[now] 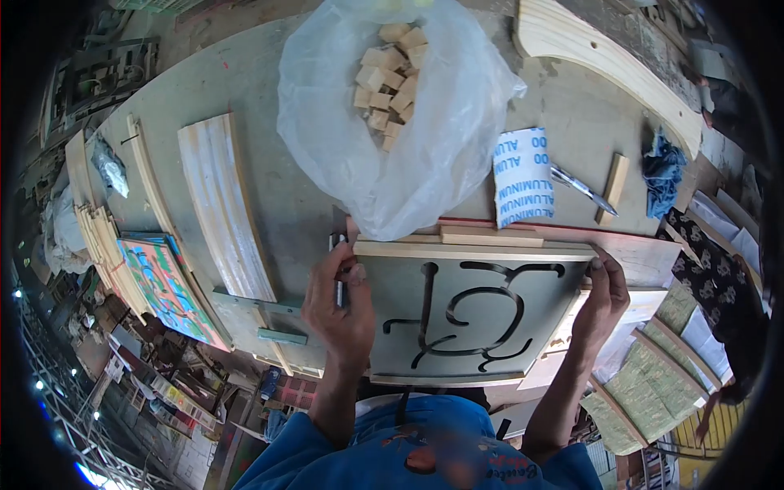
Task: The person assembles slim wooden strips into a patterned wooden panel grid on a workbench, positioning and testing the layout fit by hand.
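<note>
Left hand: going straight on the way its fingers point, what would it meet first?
Probably the clear plastic bag of wooden blocks, just beyond the left hand gripping a slim dark tool; depth unclear.

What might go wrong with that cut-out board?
The board sits by the near edge of the table, steadied by the right hand and the left hand, which also grips a slim tool; it might slide off. The bag of blocks rests against its far side and may slump onto it. A blade lies loose.
</note>
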The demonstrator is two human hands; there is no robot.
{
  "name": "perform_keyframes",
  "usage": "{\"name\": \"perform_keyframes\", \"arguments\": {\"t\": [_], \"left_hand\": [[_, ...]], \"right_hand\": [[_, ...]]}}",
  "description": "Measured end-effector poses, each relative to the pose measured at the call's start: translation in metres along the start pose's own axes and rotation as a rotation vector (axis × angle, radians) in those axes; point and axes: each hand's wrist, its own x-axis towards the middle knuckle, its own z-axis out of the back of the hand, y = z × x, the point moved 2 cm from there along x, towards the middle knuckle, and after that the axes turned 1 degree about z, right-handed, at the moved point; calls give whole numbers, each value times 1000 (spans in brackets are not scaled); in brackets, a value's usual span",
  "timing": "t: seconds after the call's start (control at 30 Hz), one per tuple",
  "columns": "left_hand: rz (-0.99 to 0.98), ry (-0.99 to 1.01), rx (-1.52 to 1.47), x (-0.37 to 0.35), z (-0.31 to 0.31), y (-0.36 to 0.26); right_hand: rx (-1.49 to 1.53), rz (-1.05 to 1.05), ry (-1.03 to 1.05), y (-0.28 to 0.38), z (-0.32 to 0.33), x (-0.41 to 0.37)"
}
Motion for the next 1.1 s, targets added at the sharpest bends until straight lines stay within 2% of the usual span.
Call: {"name": "perform_keyframes", "arguments": {"t": [0.2,0.33,0.4,0.43,0.53,0.6,0.67,0.87,0.97,1.1], "left_hand": [[-28,-36,-23,0,1,-1],[-23,-94,27,-3,17,0],[62,-54,104,-9,34,6],[86,-95,9,-12,39,14],[137,-142,-1,-27,62,15],[142,-143,22,-46,83,18],[250,-150,-14,-64,97,20],[98,-163,-100,-151,130,49],[327,-108,-290,-202,143,68],[208,-95,-433,-245,129,107]], "right_hand": [[-31,29,14,-1,5,2],[71,88,35,2,17,4],[64,130,-59,8,30,-2],[109,175,-103,4,40,-4],[262,291,-213,3,66,-20],[251,282,-169,2,86,-39],[260,294,-175,-9,102,-59],[-75,183,-108,-56,154,-133],[113,179,-56,-101,165,-163],[350,118,64,-152,164,-188]]}}
